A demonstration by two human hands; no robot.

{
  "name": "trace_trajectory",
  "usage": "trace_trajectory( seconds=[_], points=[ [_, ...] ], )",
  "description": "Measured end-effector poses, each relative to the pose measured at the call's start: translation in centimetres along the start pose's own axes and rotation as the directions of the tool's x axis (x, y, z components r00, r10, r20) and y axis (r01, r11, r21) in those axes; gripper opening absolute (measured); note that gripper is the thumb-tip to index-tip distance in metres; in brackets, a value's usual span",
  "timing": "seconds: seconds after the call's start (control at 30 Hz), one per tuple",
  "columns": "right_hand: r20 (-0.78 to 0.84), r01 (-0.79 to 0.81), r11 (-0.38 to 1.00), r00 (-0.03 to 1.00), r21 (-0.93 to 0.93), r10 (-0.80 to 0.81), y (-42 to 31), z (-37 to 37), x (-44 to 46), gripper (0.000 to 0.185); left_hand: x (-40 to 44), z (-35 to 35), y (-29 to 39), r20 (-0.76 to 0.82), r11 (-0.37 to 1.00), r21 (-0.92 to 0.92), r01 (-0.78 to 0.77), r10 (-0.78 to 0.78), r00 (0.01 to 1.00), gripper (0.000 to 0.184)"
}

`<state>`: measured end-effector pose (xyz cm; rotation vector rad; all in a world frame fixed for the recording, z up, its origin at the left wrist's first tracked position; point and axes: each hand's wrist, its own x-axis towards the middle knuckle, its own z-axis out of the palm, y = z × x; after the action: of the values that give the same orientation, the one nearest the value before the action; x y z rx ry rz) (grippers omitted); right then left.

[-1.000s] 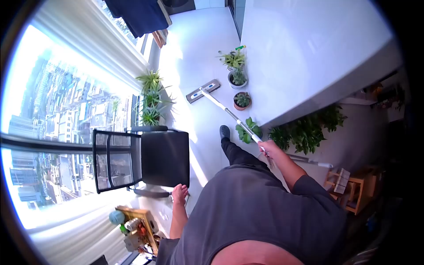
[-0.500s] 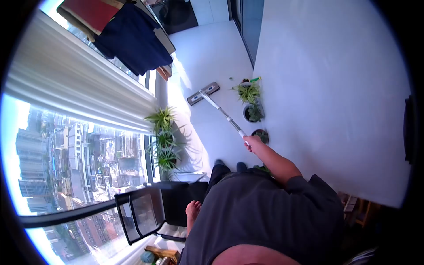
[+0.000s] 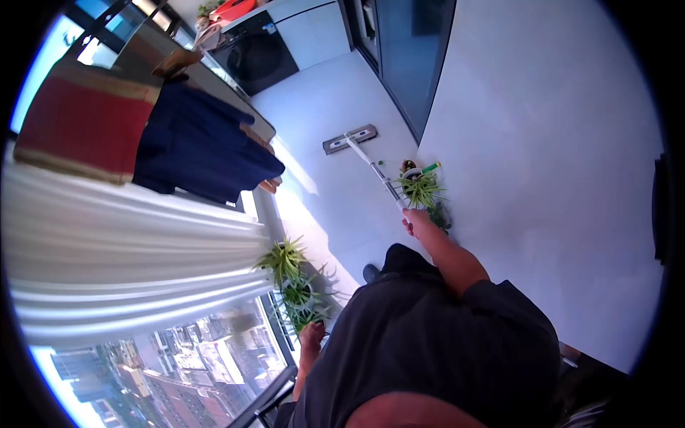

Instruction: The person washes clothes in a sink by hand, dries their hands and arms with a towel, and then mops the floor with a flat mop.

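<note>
My right hand [image 3: 414,220] is closed around the upper end of a flat mop's pole [image 3: 380,176]. The pole slants away to the wide flat mop head [image 3: 349,139], which lies on the pale floor. Down at my left side hangs my left hand [image 3: 311,334], its fingers loosely bent and nothing visible in them. It appears in front of the lowest of several spiky green potted plants [image 3: 284,260] by the window; contact cannot be made out.
More potted plants [image 3: 421,189] stand along the right wall [image 3: 542,185], close to the pole. Ahead are a dark front-loading washer [image 3: 255,57] and a glass door [image 3: 410,60]. Clothes [image 3: 207,143] and a white curtain [image 3: 135,250] hang at left. My shoe [image 3: 370,272] is on the floor.
I have stepped forward, so the washer and clothes show more and the black chair has mostly left view. The mop head is nearer the glass door. My right hand keeps its grip.
</note>
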<state>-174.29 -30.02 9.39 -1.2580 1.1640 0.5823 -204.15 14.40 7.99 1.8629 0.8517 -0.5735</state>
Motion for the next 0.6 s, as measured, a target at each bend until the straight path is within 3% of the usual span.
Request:
trace_trajectory(
  seconds=[0.03,0.07,0.1,0.17,0.2,0.27,0.43,0.5,0.57,0.6],
  points=[
    [0.05,0.002,1.0,0.999,-0.011,-0.001,-1.0,-1.0,3.4,0.024,-0.1,2.9,0.9,0.039,0.651,-0.689,0.319,-0.406,0.913,0.018],
    [0.044,0.009,1.0,0.999,0.01,-0.009,-3.1,-0.7,4.4,0.024,2.8,1.5,2.8,0.126,0.615,-0.74,0.272,-0.269,0.955,0.018],
    [0.035,0.001,1.0,0.999,0.013,-0.002,-4.8,-0.8,5.4,0.024,5.5,1.1,4.6,0.077,0.626,-0.735,0.259,-0.303,0.95,0.015],
    [0.016,-0.019,1.0,1.0,0.025,0.018,-8.2,0.0,6.6,0.024,11.9,-0.7,6.5,0.233,0.58,-0.78,0.235,-0.078,0.969,0.014],
    [-0.001,-0.041,0.998,0.999,0.043,0.041,-9.9,0.6,6.8,0.024,14.4,-0.8,7.8,0.24,0.587,-0.773,0.239,-0.078,0.968,0.014],
    [0.075,-0.057,0.997,0.996,0.055,0.053,-13.1,1.3,10.4,0.024,14.4,2.3,13.3,-0.063,0.763,-0.615,0.199,-0.299,0.952,0.021],
    [0.055,-0.133,0.99,0.99,0.043,0.13,-21.7,4.5,15.5,0.024,16.9,5.8,25.2,-0.029,0.791,-0.556,0.255,-0.326,0.945,0.018],
    [0.101,-0.136,0.99,0.986,0.044,0.131,-26.5,7.3,17.7,0.024,21.1,5.1,27.6,-0.033,0.911,-0.398,0.11,-0.134,0.99,0.02],
    [0.037,-0.105,0.992,0.993,-0.071,0.108,-31.1,8.9,20.2,0.024,23.3,4.8,28.9,-0.004,0.973,-0.228,-0.029,0.029,1.0,0.022],
    [0.024,-0.082,0.993,0.996,-0.09,0.085,-33.1,9.6,21.5,0.024,23.7,5.3,31.6,0.01,0.921,-0.368,0.13,-0.136,0.991,0.024]
  ],
)
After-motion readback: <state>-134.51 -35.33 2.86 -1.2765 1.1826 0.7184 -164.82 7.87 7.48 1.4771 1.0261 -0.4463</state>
